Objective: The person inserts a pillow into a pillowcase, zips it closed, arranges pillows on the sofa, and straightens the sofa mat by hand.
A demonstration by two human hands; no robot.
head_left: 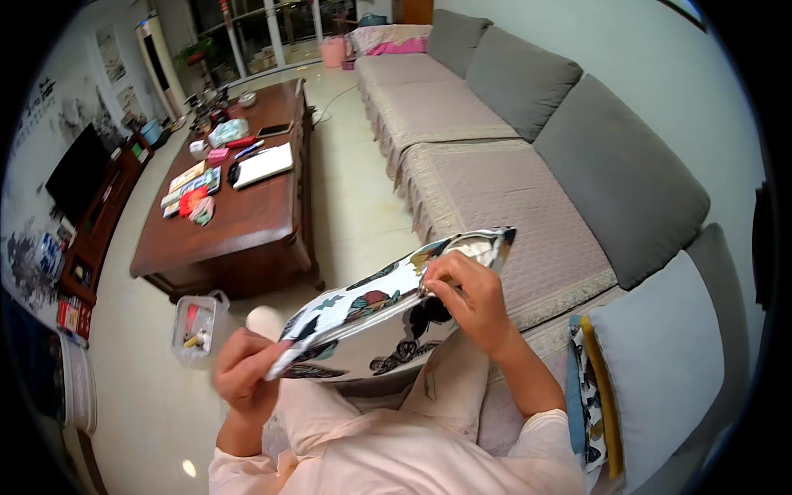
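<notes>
A white cushion cover (388,318) with dark and coloured leaf or butterfly prints is stretched above my lap, its zipper edge facing up. My left hand (247,367) is closed on its left corner. Near the right end, my right hand (468,297) pinches at the zipper, with thumb and forefinger together. Beyond that hand the zipper is parted, and whitish material shows inside the opening. Whether the fingers hold the zipper pull itself is too small to tell.
A brown wooden table (256,219) bears a white notebook (266,165), a phone and small items. Below it, a clear plastic bin (198,330) stands on the floor. The quilted sofa (511,198) runs along the right, with grey cushions and a light blue cushion (660,363) beside folded covers.
</notes>
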